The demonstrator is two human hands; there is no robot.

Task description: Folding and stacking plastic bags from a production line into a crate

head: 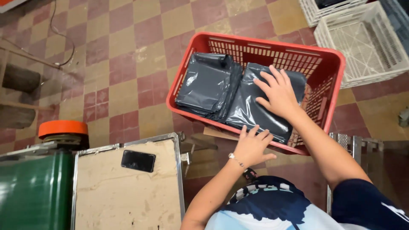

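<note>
a red plastic crate (pixel 328 64) sits tilted on the checkered floor, holding two stacks of folded dark grey plastic bags side by side. the right hand (pixel 279 91) lies flat on top of the right stack (pixel 251 108), fingers spread and open, palm pressing the top bag rather than closing around it; the stack lies directly under the palm and reaches past it toward the crate's near wall. the left hand (pixel 252 145) rests at the crate's near rim, fingers loosely spread and open, fingertips touching the near edge of that same stack; it grips nothing. a thin bracelet (pixel 235 159) circles the left wrist. the left stack (pixel 208 83) lies untouched, just beside the right one. near the lower left stands a metal-framed board table (pixel 123 196) with a dark phone (pixel 138 161) lying on it. white crates (pixel 366 40) sit on the floor beyond the red one.
</note>
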